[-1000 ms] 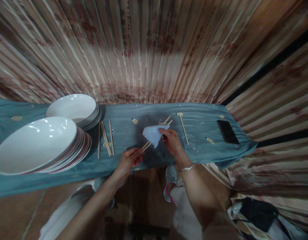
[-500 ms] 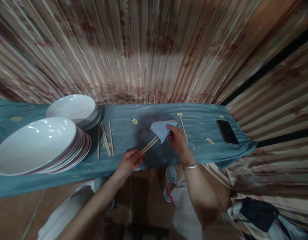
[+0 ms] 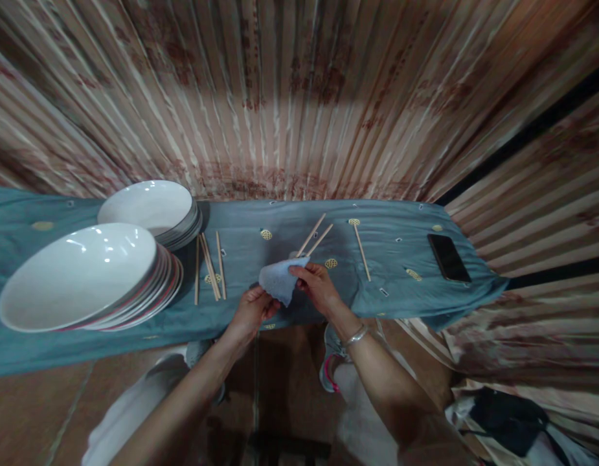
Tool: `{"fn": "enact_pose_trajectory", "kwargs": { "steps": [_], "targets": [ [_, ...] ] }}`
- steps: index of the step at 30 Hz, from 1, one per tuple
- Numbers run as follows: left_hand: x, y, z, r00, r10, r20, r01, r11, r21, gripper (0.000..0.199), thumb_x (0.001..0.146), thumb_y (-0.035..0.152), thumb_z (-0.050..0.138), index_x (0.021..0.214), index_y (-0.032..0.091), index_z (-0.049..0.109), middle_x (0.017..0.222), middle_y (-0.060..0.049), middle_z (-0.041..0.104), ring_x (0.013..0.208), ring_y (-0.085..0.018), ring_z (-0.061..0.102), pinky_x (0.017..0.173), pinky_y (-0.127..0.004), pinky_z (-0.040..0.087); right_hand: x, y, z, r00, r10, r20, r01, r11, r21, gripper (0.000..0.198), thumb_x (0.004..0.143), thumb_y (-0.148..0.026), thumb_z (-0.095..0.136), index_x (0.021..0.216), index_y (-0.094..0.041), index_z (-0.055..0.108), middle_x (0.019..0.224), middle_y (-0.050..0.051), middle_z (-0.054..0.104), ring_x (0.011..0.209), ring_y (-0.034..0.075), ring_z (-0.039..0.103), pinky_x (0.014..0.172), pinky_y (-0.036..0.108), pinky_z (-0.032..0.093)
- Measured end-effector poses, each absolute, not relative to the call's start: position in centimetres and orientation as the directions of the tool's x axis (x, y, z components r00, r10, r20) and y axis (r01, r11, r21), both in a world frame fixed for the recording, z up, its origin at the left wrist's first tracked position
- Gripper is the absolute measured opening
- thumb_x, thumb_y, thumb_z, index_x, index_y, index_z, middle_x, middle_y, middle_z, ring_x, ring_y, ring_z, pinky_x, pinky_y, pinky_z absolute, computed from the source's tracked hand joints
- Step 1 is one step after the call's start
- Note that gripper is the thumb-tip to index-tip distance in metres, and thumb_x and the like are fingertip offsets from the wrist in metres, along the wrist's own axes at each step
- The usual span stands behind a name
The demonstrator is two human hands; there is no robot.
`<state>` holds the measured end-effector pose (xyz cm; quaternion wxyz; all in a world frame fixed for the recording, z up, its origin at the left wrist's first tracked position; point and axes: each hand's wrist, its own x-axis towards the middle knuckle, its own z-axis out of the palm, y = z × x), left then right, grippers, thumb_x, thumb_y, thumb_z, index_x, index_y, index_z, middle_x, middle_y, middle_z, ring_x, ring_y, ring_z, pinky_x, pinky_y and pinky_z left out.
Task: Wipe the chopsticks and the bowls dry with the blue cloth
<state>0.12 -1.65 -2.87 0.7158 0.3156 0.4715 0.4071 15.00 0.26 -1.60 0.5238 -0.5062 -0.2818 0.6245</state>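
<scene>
A pair of wooden chopsticks (image 3: pixel 315 238) slants up and away from me over the front half of the table. My left hand (image 3: pixel 253 309) is closed around their near ends. A light blue cloth (image 3: pixel 280 278) wraps over their middle, and the far tips stick out beyond it. My right hand (image 3: pixel 316 285) pinches the cloth, with the part of the chopsticks under it hidden. Several other chopsticks (image 3: pixel 209 266) lie on the tablecloth to the left, and a single chopstick (image 3: pixel 362 251) lies to the right.
Two stacks stand at the left: large white bowls (image 3: pixel 85 278) in front, smaller white bowls (image 3: pixel 148 207) behind. A black phone (image 3: pixel 448 257) rests at the right end of the blue tablecloth (image 3: pixel 396 259). Pleated curtains (image 3: pixel 289 97) hang behind and to the right.
My right hand has drawn the cloth down the chopsticks towards my left hand, so their far tips now show. My left hand keeps hold of the near ends. The view has shifted slightly.
</scene>
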Motion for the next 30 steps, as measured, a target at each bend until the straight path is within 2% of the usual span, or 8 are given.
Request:
{"fn": "enact_pose_trajectory", "kwargs": {
  "steps": [6, 9, 13, 18, 24, 30],
  "targets": [
    [0.0, -1.8, -3.1, 0.173, 0.889, -0.423, -0.310, 0.457, 0.834, 0.021, 0.050, 0.028, 0.069, 0.052, 0.017, 0.051, 0.040, 0.003, 0.049, 0.036, -0.005, 0.036, 0.038, -0.018, 0.019, 13.8, -0.3, -2.2, -0.011, 0.941, -0.339, -0.339, -0.323, -0.884, 0.028, 0.050, -0.039, 0.081, 0.059, -0.017, 0.066, 0.046, -0.007, 0.054, 0.043, 0.005, 0.040, 0.044, 0.021, 0.028],
    [0.0, -1.8, -3.1, 0.166, 0.886, -0.433, -0.326, 0.464, 0.824, 0.021, 0.049, 0.027, 0.070, 0.054, 0.016, 0.053, 0.042, 0.002, 0.051, 0.036, -0.005, 0.038, 0.038, -0.018, 0.021, 13.9, -0.1, -2.2, -0.010, 0.940, -0.340, -0.338, -0.323, -0.884, 0.029, 0.049, -0.039, 0.082, 0.059, -0.017, 0.066, 0.046, -0.007, 0.054, 0.043, 0.005, 0.040, 0.044, 0.021, 0.029],
    [0.0, -1.8, -2.9, 0.231, 0.873, -0.430, -0.313, 0.485, 0.816, 0.028, 0.050, 0.034, 0.077, 0.058, 0.015, 0.059, 0.045, 0.001, 0.055, 0.034, -0.004, 0.036, 0.037, -0.018, 0.020, 14.9, 0.5, -1.9, 0.041, 0.939, -0.341, -0.357, -0.305, -0.883, 0.030, 0.049, -0.038, 0.083, 0.059, -0.017, 0.064, 0.044, -0.007, 0.052, 0.041, 0.005, 0.040, 0.042, 0.020, 0.028],
    [-0.1, -2.0, -2.8, 0.281, 0.853, -0.439, -0.268, 0.509, 0.818, 0.039, 0.054, 0.045, 0.082, 0.067, 0.013, 0.066, 0.047, 0.003, 0.054, 0.037, -0.003, 0.038, 0.038, -0.017, 0.021, 16.6, 1.3, -1.2, 0.138, 0.942, -0.305, -0.392, -0.231, -0.891, 0.030, 0.048, -0.037, 0.083, 0.056, -0.018, 0.062, 0.043, -0.008, 0.051, 0.041, 0.005, 0.040, 0.041, 0.020, 0.028],
    [0.0, -2.4, -2.6, 0.309, 0.847, -0.433, -0.250, 0.511, 0.822, 0.043, 0.056, 0.052, 0.079, 0.064, 0.014, 0.062, 0.046, 0.004, 0.052, 0.035, -0.003, 0.035, 0.036, -0.019, 0.016, 18.0, 1.8, -0.7, 0.234, 0.915, -0.328, -0.430, -0.205, -0.879, 0.031, 0.048, -0.034, 0.082, 0.050, -0.020, 0.054, 0.043, -0.008, 0.049, 0.044, 0.006, 0.040, 0.042, 0.022, 0.027],
    [0.1, -2.3, -2.6, 0.286, 0.855, -0.433, -0.251, 0.503, 0.827, 0.040, 0.060, 0.051, 0.077, 0.063, 0.014, 0.060, 0.045, 0.004, 0.050, 0.035, -0.004, 0.034, 0.038, -0.020, 0.015, 17.0, 1.4, -0.9, 0.201, 0.919, -0.340, -0.396, -0.241, -0.886, 0.033, 0.048, -0.037, 0.082, 0.049, -0.020, 0.054, 0.043, -0.007, 0.049, 0.044, 0.006, 0.039, 0.043, 0.023, 0.028]
  ]
}}
